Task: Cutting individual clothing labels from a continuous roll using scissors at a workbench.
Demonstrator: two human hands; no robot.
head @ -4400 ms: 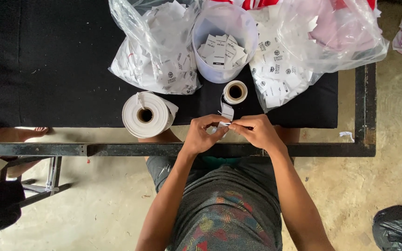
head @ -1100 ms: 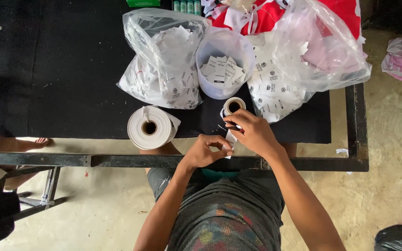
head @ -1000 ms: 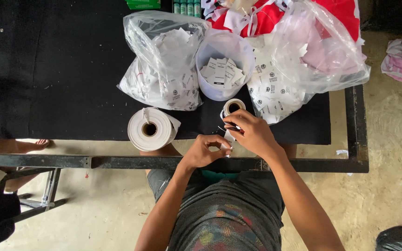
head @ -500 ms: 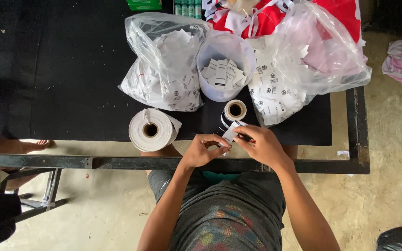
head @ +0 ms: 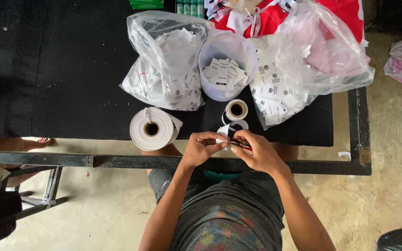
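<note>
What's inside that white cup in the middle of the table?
The white cup holds a loose heap of small white labels with dark print, lying at all angles. Only the top ones show; anything beneath them, and the cup's bottom, is covered.

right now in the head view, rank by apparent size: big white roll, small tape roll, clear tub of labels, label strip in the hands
1. clear tub
2. big white roll
3. small tape roll
4. label strip, partly hidden by the left hand and right hand, so unsure.
</note>
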